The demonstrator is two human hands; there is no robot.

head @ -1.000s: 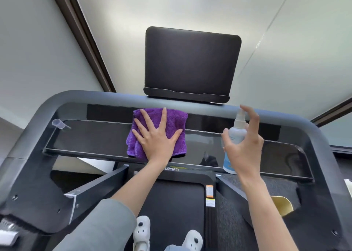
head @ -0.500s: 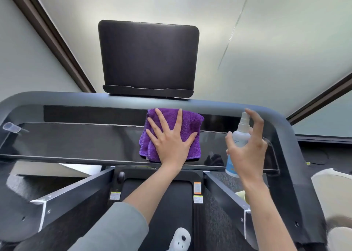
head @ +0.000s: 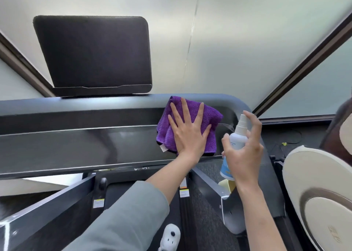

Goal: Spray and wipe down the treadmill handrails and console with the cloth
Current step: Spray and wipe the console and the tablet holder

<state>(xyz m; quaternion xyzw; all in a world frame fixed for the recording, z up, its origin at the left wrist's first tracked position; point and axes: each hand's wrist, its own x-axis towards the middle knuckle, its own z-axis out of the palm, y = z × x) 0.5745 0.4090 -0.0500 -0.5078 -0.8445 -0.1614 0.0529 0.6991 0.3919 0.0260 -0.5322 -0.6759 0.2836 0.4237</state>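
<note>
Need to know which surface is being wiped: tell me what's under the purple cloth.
The folded purple microfibre cloth lies on the glossy black treadmill console panel, pressed flat by the left hand. The panel directly beneath the cloth is covered.

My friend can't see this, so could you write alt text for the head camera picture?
A left hand presses a purple cloth flat on a treadmill console, while the right hand grips a spray bottle beside it.
</note>
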